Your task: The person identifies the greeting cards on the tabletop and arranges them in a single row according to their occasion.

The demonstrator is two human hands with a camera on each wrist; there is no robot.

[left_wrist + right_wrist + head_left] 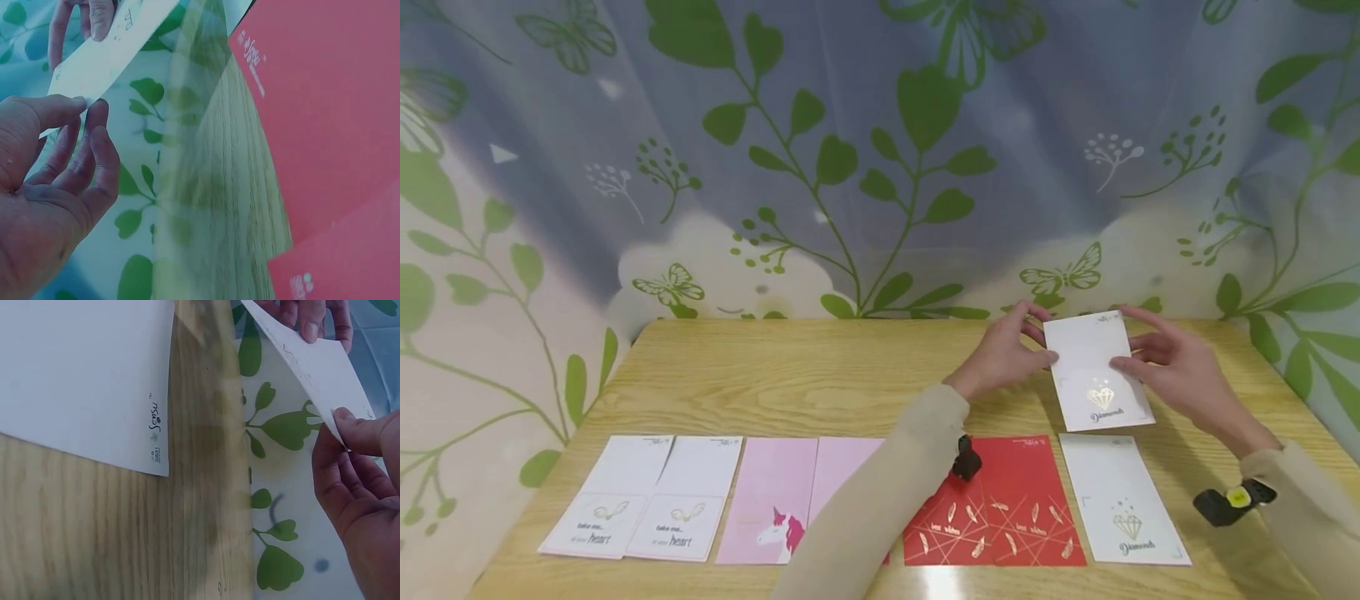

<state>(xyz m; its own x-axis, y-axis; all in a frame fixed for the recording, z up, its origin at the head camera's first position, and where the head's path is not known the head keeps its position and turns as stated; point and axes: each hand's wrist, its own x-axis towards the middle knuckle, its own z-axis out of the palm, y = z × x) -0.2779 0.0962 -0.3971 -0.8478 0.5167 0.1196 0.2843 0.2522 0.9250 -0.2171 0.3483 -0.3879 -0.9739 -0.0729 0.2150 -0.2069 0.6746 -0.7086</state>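
Observation:
A white card with a gold diamond and the word "Diamonds" is held up, tilted, over the right part of the table. My left hand pinches its left edge between thumb and fingers. On the opposite edge, my right hand pinches it, thumb in front and fingers behind. The left wrist view shows the left thumb on the card; the right wrist view shows the right thumb at the other edge. Just below lies a matching white diamond card on the wooden table.
Left of it in a row lie two overlapping red cards, pink unicorn cards partly hidden by my left sleeve, and two white winged "heart" cards. A leaf-patterned curtain hangs behind the table.

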